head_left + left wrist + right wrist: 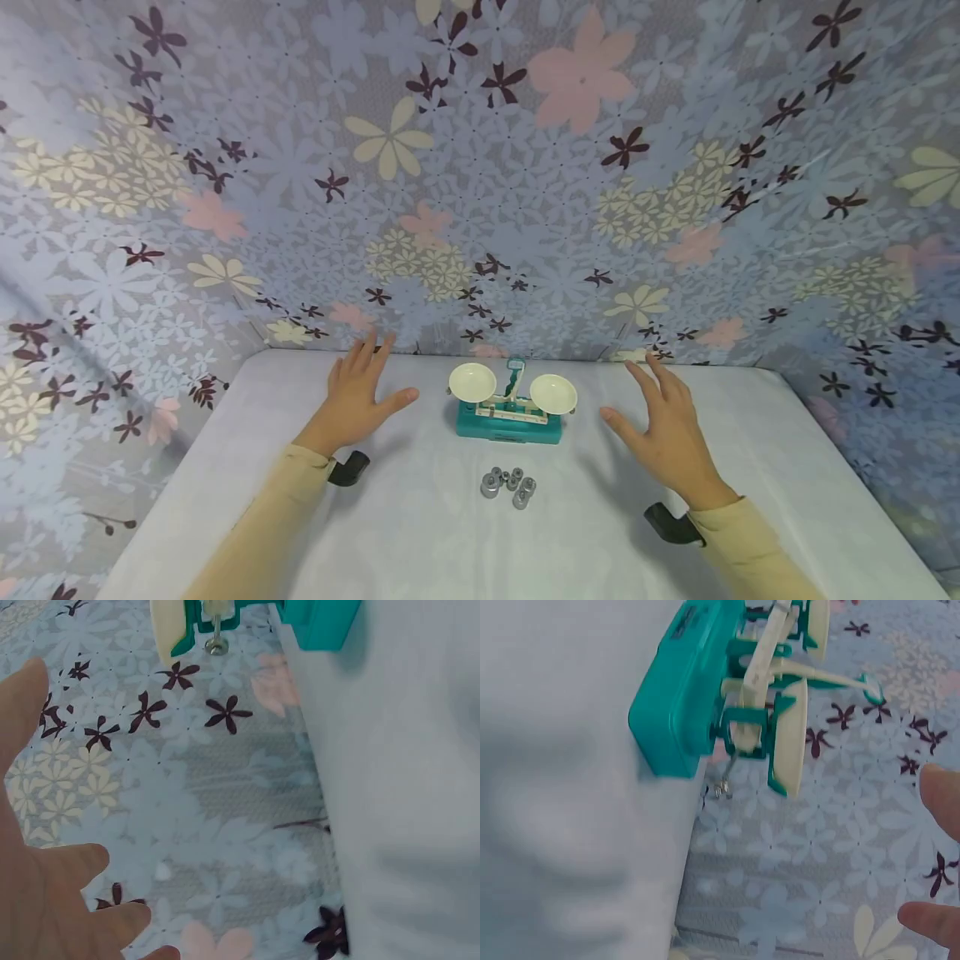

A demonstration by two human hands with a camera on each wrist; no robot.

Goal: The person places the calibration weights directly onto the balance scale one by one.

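Observation:
A small balance scale with a teal base (508, 427) stands toward the back of the white table. It carries two cream pans, the left pan (472, 382) a little higher than the right pan (554, 394). In front of it lies a group of several silver metal weights (510, 483). My left hand (356, 396) hovers left of the scale with fingers spread, holding nothing. On the other side my right hand (667, 433) is held up with fingers apart, nothing in it. The right wrist view shows the scale's teal base (679, 694) from its end.
The white-covered table (420, 542) backs onto a wall of floral-patterned fabric (480, 192), which also rises at both sides. Each wrist bears a black strap-mounted piece, the left one (349, 468) and the right one (672, 525), below tan sleeves.

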